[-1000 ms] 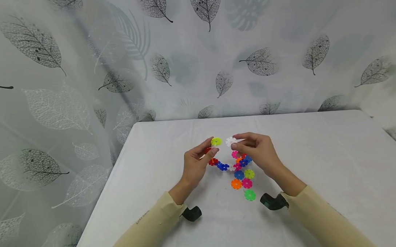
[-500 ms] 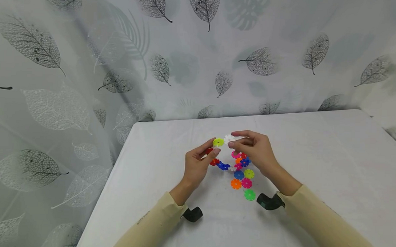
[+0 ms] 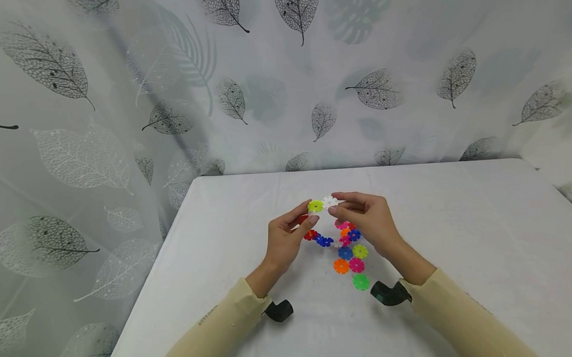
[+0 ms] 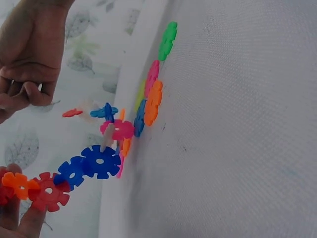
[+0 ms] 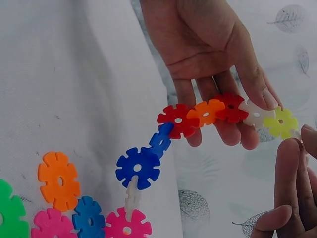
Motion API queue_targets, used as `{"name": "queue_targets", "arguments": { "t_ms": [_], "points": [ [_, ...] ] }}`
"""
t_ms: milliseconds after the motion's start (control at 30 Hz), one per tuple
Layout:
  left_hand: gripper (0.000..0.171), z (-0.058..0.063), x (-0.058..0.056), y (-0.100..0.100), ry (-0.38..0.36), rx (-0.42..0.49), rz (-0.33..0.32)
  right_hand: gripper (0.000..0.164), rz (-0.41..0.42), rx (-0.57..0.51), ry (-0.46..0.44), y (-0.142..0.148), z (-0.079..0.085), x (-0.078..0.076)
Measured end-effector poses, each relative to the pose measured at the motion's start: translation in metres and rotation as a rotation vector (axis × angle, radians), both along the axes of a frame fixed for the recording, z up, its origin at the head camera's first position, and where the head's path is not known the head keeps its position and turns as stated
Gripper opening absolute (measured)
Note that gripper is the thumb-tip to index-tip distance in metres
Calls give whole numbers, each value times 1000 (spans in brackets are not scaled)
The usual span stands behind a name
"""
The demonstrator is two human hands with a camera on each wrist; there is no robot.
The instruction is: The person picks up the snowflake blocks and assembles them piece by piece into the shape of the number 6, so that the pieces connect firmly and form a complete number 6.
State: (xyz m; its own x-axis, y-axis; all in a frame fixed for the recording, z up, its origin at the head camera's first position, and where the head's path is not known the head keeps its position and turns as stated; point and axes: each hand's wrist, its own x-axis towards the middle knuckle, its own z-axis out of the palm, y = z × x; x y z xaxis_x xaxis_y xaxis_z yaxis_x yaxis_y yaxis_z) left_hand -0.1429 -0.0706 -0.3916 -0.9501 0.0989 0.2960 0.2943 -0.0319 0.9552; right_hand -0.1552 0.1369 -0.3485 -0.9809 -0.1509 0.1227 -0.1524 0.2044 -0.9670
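head view: evenly lit, diffuse | soft shadows on white table | both wrist views: dimmer, greyer

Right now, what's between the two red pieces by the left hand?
A single orange piece lies between the two red pieces, overlapping both. The right wrist view shows it clearly; it also appears in the left wrist view.

table: wht top | curtain: gry, behind table & along its L side | leaf prints: blk/wht, on curtain
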Motion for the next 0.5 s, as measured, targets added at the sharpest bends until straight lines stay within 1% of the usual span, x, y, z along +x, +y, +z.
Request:
{"name": "queue_targets", "arguments": {
  "t_ms": [167,333,400,500],
  "points": [
    [42,-2,0,0,17,-15,0,44,12,-16,38,1,-2,1],
    [41,-3,1,1,36,-15,-4,42,-2,38,135,0,-2,1],
    [42,-3,1,2,50,-4,-15,40,-10,57,174,-1,-1,2],
    [42,-3,2,3,69,8,-34,36,-17,57,200,-3,2,4]
  ]
}}
